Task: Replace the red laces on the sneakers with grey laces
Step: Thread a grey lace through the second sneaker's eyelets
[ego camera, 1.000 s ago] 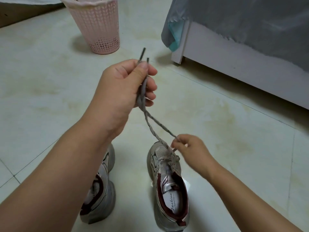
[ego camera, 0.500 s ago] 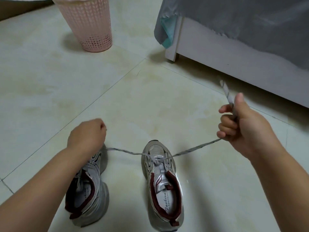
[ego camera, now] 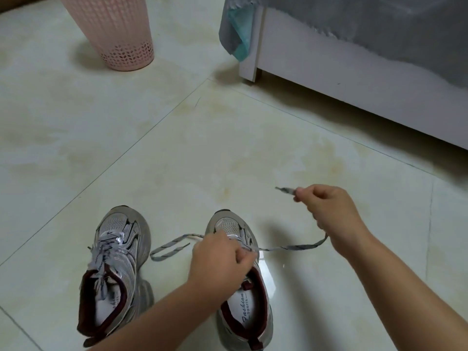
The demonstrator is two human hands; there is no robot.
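Two grey sneakers with dark red collars stand on the tiled floor. The left sneaker is fully laced in grey. A grey lace runs through the front eyelets of the right sneaker. My left hand lies over that shoe's eyelets, fingers curled at the lace there. The lace's left end loops loose on the floor between the shoes. My right hand pinches the lace's right end, raised to the shoe's right, the tip sticking out leftward. No red lace is in view.
A pink perforated plastic basket stands at the back left. A white bed frame with a grey sheet hanging over it fills the back right. Pale glossy tiles lie between them and the shoes.
My left hand let go of the lace's left end and moved right onto the right sneaker's eyelets. My right hand came lower and nearer the shoe, and the lace went slack.
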